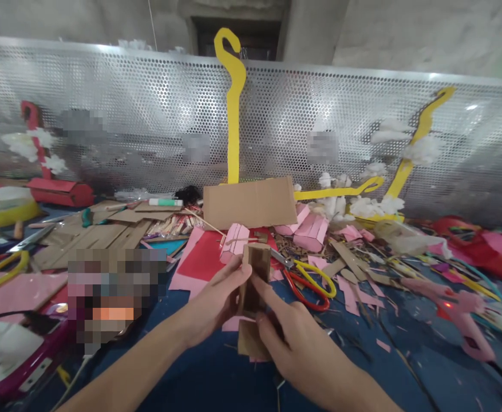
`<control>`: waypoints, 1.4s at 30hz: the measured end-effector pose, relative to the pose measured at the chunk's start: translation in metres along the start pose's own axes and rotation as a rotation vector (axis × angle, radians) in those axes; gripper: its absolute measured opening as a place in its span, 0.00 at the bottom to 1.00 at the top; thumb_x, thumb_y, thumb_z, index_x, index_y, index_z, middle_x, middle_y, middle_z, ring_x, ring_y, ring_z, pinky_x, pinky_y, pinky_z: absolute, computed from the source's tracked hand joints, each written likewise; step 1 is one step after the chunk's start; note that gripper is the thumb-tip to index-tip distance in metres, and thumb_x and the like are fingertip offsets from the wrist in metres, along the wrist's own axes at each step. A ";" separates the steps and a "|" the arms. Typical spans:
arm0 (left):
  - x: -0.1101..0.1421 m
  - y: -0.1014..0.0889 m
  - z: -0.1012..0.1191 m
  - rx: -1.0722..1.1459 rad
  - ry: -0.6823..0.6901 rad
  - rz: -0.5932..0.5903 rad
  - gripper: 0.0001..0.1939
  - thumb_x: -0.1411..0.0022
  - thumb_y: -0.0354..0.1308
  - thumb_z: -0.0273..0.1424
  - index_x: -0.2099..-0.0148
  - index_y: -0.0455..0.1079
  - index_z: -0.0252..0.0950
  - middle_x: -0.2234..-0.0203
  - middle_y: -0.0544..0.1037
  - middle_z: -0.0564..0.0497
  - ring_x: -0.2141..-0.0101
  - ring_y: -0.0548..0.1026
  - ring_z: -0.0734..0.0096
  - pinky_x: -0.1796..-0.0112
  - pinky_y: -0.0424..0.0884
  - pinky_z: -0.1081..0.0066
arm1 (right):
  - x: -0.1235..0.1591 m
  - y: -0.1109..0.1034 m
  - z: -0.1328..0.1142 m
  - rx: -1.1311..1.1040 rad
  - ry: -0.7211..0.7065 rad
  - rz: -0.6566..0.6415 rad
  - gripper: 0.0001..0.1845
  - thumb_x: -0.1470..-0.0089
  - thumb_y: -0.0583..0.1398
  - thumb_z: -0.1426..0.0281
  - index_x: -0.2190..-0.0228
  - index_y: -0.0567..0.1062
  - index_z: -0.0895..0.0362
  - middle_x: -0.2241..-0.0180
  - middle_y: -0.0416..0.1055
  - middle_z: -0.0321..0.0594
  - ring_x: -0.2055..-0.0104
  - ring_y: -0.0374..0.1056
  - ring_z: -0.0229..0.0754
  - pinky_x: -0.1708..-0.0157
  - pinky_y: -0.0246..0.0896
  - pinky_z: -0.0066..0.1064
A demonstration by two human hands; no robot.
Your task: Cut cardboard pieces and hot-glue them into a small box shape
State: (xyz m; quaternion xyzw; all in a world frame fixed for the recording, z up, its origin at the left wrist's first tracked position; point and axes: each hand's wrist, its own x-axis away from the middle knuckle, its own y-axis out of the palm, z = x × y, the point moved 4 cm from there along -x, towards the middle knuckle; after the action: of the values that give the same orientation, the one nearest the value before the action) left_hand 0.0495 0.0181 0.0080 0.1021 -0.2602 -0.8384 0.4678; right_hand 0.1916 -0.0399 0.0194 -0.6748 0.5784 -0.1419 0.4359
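In the head view, a small folded piece of brown cardboard [257, 269], shaped like a narrow open box, stands between my hands. My left hand [220, 292] grips its left side, thumb near the upper edge. My right hand [285, 329] presses on it from the right, with the index finger reaching to its inner face. Under it lies another cardboard piece [251, 339]. Just beyond are a pink folded paper box [233, 243] and red paper [201, 260]. Scissors with red and yellow handles [313, 286] lie right of my hands.
A tall yellow hook-shaped cutout [232, 126] rises behind a cardboard panel [251, 203] before a perforated metal screen [147, 120]. A pink glue gun [452, 309] with a lit red light lies right. A purple power strip [27, 355] sits left. Paper scraps cover much of the blue table [182, 377].
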 end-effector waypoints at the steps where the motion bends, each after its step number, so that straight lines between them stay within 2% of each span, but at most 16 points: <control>1: 0.000 0.000 0.000 0.014 0.000 0.002 0.24 0.34 0.63 0.42 0.40 0.67 0.42 0.51 0.79 0.40 0.52 0.78 0.51 0.56 0.74 0.58 | -0.001 0.000 -0.002 0.007 -0.005 -0.014 0.28 0.35 0.54 0.66 0.35 0.67 0.53 0.75 0.74 0.42 0.74 0.67 0.48 0.73 0.55 0.36; 3: 0.001 0.000 0.001 0.033 0.007 0.006 0.21 0.33 0.62 0.42 0.42 0.70 0.40 0.52 0.80 0.41 0.53 0.78 0.53 0.55 0.73 0.59 | -0.002 0.000 -0.006 -0.047 0.000 -0.083 0.25 0.34 0.53 0.68 0.38 0.71 0.52 0.70 0.77 0.44 0.71 0.70 0.48 0.71 0.58 0.35; 5: 0.001 -0.001 0.003 0.027 0.016 0.013 0.19 0.33 0.63 0.42 0.45 0.72 0.40 0.54 0.81 0.42 0.54 0.79 0.56 0.55 0.73 0.61 | -0.003 0.000 -0.010 -0.142 0.026 -0.148 0.20 0.34 0.53 0.69 0.44 0.74 0.49 0.68 0.78 0.42 0.69 0.71 0.46 0.70 0.59 0.33; 9: 0.001 -0.003 0.002 0.019 -0.007 0.034 0.19 0.35 0.65 0.41 0.45 0.72 0.41 0.56 0.82 0.43 0.56 0.80 0.57 0.56 0.74 0.61 | -0.003 0.001 -0.010 -0.292 0.085 -0.205 0.10 0.32 0.52 0.66 0.57 0.73 0.50 0.75 0.70 0.34 0.74 0.63 0.39 0.75 0.52 0.29; 13: -0.002 -0.006 0.002 0.040 0.022 0.036 0.17 0.36 0.65 0.42 0.48 0.74 0.41 0.57 0.82 0.44 0.57 0.79 0.59 0.56 0.73 0.63 | -0.003 0.002 -0.004 -0.469 0.161 -0.138 0.13 0.30 0.50 0.58 0.63 0.67 0.52 0.78 0.60 0.29 0.77 0.56 0.36 0.77 0.49 0.27; 16: -0.004 -0.011 0.004 0.041 0.036 0.092 0.18 0.38 0.67 0.42 0.50 0.73 0.40 0.59 0.81 0.44 0.59 0.78 0.60 0.59 0.73 0.65 | -0.006 0.001 0.002 -0.617 0.224 -0.036 0.17 0.32 0.51 0.52 0.60 0.68 0.52 0.79 0.58 0.28 0.79 0.52 0.35 0.79 0.46 0.26; 17: -0.004 -0.011 0.004 0.033 0.038 0.111 0.20 0.39 0.68 0.43 0.49 0.73 0.40 0.60 0.80 0.44 0.59 0.78 0.60 0.60 0.73 0.65 | -0.008 0.001 0.004 -0.662 0.234 -0.007 0.18 0.33 0.52 0.50 0.58 0.69 0.52 0.79 0.60 0.28 0.79 0.52 0.36 0.80 0.46 0.26; 19: -0.005 -0.012 0.004 0.015 0.037 0.131 0.22 0.40 0.68 0.43 0.47 0.71 0.41 0.60 0.79 0.45 0.62 0.77 0.61 0.62 0.73 0.65 | -0.012 0.000 0.006 -0.737 0.226 0.041 0.19 0.35 0.55 0.49 0.56 0.71 0.51 0.75 0.66 0.32 0.77 0.60 0.38 0.76 0.56 0.27; 21: -0.005 -0.012 0.002 -0.013 0.032 0.137 0.24 0.40 0.68 0.44 0.46 0.69 0.43 0.61 0.78 0.47 0.64 0.76 0.62 0.65 0.73 0.64 | -0.015 -0.001 0.008 -0.796 0.209 0.061 0.19 0.37 0.58 0.50 0.59 0.74 0.52 0.69 0.73 0.38 0.69 0.68 0.42 0.66 0.65 0.31; 23: -0.006 -0.012 -0.001 -0.052 0.026 0.130 0.23 0.39 0.67 0.46 0.45 0.68 0.45 0.64 0.77 0.49 0.68 0.74 0.66 0.68 0.74 0.65 | -0.018 -0.001 0.010 -0.846 0.213 0.062 0.18 0.38 0.60 0.50 0.62 0.76 0.53 0.68 0.75 0.40 0.66 0.70 0.44 0.62 0.67 0.34; 26: -0.006 -0.011 -0.005 -0.107 0.000 0.109 0.25 0.38 0.66 0.47 0.43 0.66 0.46 0.68 0.75 0.51 0.72 0.74 0.69 0.70 0.74 0.66 | -0.019 -0.005 0.017 -0.864 0.239 0.126 0.19 0.41 0.63 0.50 0.66 0.76 0.54 0.73 0.72 0.37 0.73 0.67 0.40 0.71 0.64 0.30; 29: -0.003 -0.008 -0.005 -0.147 -0.022 0.069 0.28 0.37 0.65 0.47 0.39 0.64 0.46 0.64 0.77 0.48 0.69 0.78 0.64 0.67 0.77 0.62 | -0.019 -0.010 0.022 -0.808 0.250 0.221 0.20 0.42 0.64 0.50 0.70 0.73 0.55 0.78 0.67 0.32 0.80 0.59 0.34 0.79 0.56 0.26; 33: 0.001 -0.003 -0.003 -0.210 -0.032 0.020 0.28 0.35 0.63 0.46 0.38 0.65 0.45 0.63 0.77 0.47 0.71 0.76 0.68 0.67 0.77 0.63 | -0.020 -0.014 0.023 -0.746 0.225 0.257 0.20 0.41 0.63 0.51 0.71 0.70 0.55 0.80 0.63 0.30 0.81 0.61 0.33 0.79 0.58 0.25; 35: 0.002 -0.002 -0.003 -0.230 -0.029 0.016 0.27 0.35 0.63 0.46 0.37 0.65 0.46 0.60 0.78 0.46 0.71 0.75 0.70 0.66 0.77 0.64 | -0.021 -0.013 0.023 -0.731 0.223 0.262 0.20 0.40 0.63 0.52 0.71 0.69 0.55 0.80 0.64 0.30 0.81 0.62 0.33 0.79 0.59 0.26; 39: 0.003 0.000 -0.005 -0.242 -0.039 0.014 0.28 0.36 0.64 0.46 0.37 0.65 0.46 0.48 0.75 0.43 0.65 0.77 0.66 0.63 0.79 0.62 | -0.021 -0.011 0.025 -0.724 0.232 0.275 0.19 0.40 0.63 0.52 0.70 0.70 0.54 0.79 0.65 0.30 0.81 0.62 0.34 0.80 0.59 0.26; 42: 0.002 -0.001 -0.005 -0.235 -0.035 0.010 0.30 0.36 0.64 0.46 0.35 0.62 0.48 0.48 0.75 0.43 0.65 0.77 0.68 0.64 0.79 0.63 | -0.020 -0.010 0.025 -0.707 0.221 0.283 0.18 0.39 0.62 0.53 0.69 0.70 0.54 0.79 0.64 0.30 0.80 0.62 0.34 0.79 0.61 0.26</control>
State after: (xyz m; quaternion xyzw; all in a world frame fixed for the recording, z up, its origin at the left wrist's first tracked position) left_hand 0.0498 0.0147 0.0031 0.0308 -0.1689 -0.8625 0.4761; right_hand 0.2101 -0.0119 0.0182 -0.6776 0.7222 0.0557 0.1269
